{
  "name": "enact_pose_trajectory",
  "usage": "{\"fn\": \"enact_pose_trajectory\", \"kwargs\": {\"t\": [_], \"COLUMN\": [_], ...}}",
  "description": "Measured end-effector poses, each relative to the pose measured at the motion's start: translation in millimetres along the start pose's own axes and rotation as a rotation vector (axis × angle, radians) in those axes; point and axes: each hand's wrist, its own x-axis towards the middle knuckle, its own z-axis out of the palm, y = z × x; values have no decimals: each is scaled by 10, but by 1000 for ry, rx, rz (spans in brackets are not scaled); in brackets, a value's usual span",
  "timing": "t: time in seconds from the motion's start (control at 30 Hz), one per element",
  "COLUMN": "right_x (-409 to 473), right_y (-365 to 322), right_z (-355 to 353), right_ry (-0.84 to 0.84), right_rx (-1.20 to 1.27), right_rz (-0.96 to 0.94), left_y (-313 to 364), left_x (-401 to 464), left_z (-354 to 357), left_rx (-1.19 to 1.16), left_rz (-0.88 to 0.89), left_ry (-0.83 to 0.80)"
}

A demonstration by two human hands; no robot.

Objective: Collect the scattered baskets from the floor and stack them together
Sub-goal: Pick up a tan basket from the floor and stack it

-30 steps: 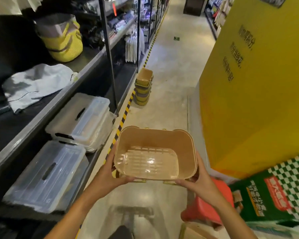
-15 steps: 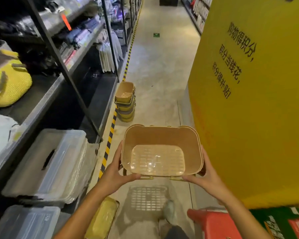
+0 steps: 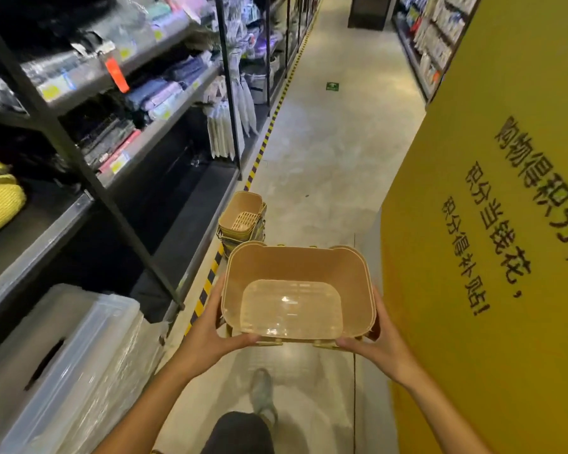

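now, line by line:
held basket: a tan plastic basket (image 3: pixel 295 273) sits low in the middle of the view, open side up, its slatted pale bottom showing; it is carried in the air above the floor, between both hands.
left hand: the left hand (image 3: pixel 210 335) grips the basket's near left corner, thumb hooked over the near rim, fingers wrapped along the left wall.
right hand: the right hand (image 3: pixel 377 345) grips the near right corner the same way, thumb on the near rim, fingers curled behind the right wall.
basket stack: a stack of baskets (image 3: pixel 241 221) stands on the floor just beyond the held basket, at its far left, partly hidden by the held basket's far rim; the top one is tan with a slatted bottom. how many are in it i cannot tell.
floor: pale concrete aisle floor (image 3: pixel 325 142) running far ahead, with a yellow-and-black striped line (image 3: pixel 266 136) along its left edge.
left side: dark metal shelving (image 3: pixel 138 132) with folded goods and price tags; clear lidded storage bins (image 3: pixel 69 365) wrapped in film at the near left.
right side: a big yellow panel (image 3: pixel 492 290) with black printed characters, close beside the right hand.
near bottom: the person's dark trouser leg (image 3: pixel 236 434) and a grey shoe (image 3: pixel 261 394) on the floor, blurred.
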Motion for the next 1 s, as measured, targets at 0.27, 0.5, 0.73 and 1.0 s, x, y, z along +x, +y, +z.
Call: {"fn": "enact_pose_trajectory", "kwargs": {"t": [0.27,0.5,0.73,1.0], "right_x": [1831,3405,5144,7059], "right_y": [-171,-542,-767,-1200], "right_z": [-325,-461,-206,16], "right_ry": [21,-79,-343,-789], "right_rx": [-64,-111,-92,-184], "right_rz": [30,26,-1,-105], "left_y": [-16,7,-132,-31], "left_x": [1884,3109,3854,4593], "left_z": [-190,-589,-953,-899], "left_rx": [-130,-128,-119,-191], "left_rz": [-5,-37,-126,-284], "left_ry": [-69,-3,274,642]}}
